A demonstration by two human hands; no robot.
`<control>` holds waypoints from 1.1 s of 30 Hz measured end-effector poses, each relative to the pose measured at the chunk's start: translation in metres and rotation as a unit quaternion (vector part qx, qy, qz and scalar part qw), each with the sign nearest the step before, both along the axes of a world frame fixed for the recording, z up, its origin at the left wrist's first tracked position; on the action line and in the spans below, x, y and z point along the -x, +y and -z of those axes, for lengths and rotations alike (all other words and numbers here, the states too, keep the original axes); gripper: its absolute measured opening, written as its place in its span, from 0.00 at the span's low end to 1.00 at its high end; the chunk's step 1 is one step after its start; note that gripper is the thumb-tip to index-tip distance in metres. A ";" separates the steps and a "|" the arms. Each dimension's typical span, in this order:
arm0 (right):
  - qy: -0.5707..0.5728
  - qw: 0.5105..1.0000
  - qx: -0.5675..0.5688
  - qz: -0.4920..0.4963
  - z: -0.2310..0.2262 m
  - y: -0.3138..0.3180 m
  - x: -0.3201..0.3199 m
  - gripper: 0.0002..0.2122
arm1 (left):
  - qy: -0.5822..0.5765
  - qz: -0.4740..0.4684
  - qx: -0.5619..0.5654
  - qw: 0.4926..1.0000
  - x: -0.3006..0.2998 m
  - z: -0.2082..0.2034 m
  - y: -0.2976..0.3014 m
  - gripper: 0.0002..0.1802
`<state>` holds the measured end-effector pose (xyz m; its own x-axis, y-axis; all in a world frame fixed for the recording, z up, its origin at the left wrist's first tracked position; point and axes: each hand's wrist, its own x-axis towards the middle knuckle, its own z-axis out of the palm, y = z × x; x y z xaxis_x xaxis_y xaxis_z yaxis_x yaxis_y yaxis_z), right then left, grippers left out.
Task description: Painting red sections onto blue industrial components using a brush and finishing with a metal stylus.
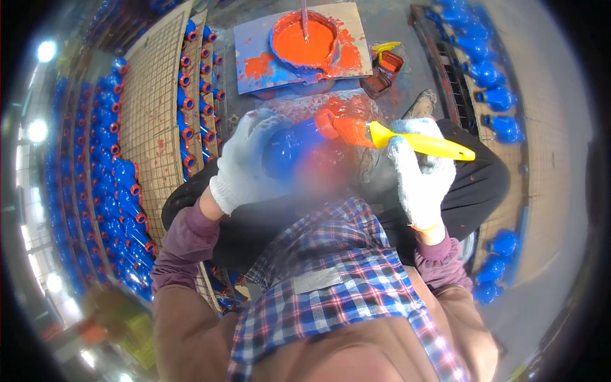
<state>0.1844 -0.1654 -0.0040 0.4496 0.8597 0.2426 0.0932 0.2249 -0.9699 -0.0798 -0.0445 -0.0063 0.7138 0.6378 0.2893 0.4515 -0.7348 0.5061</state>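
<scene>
My left hand [245, 162], in a white knit glove, is closed around the side of a glossy blue rounded part [280, 153] with an orange-red end; a lens blur hides its lower right. In the same kind of glove, my right hand [420, 172] grips a paintbrush [439, 146] by its yellow handle. The brush's orange-coated bristles meet the part's orange-red end. Beyond both hands is a round pan [273, 48] of orange paint, with a thin stick [305, 22] standing in it.
The pan rests on a paint-spattered board [248, 67]. Small dark red containers [377, 84] stand beside it at the right. Racks of blue parts with orange ends [114, 184] line my left. More blue parts [496, 99] sit along the mesh-covered boards on my right.
</scene>
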 end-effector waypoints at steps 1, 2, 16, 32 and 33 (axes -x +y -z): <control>0.045 0.999 0.012 0.011 0.000 -0.001 0.001 0.09 | 0.032 0.006 -0.043 0.999 0.000 -0.001 -0.001 0.44; 0.090 0.995 0.024 0.022 0.002 0.001 0.003 0.09 | 0.063 0.013 -0.086 0.994 -0.001 -0.003 -0.002 0.43; -0.021 0.996 0.003 -0.086 0.036 0.033 0.004 0.09 | 0.165 0.023 0.011 0.986 0.002 0.006 0.003 0.37; 0.075 0.990 0.110 0.040 0.048 0.037 0.003 0.13 | -0.510 -0.061 0.731 0.450 0.002 0.095 -0.042 0.27; 0.062 0.991 0.114 0.043 0.044 0.038 0.003 0.13 | -0.496 -0.087 0.683 0.529 0.001 0.094 -0.044 0.23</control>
<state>0.1818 -0.1269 -0.0479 0.5379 0.8429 -0.0156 -0.0196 -0.0059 -0.9998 -0.0808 -0.0890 -0.1005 0.5384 0.7668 -0.3493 -0.5342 0.6312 0.5623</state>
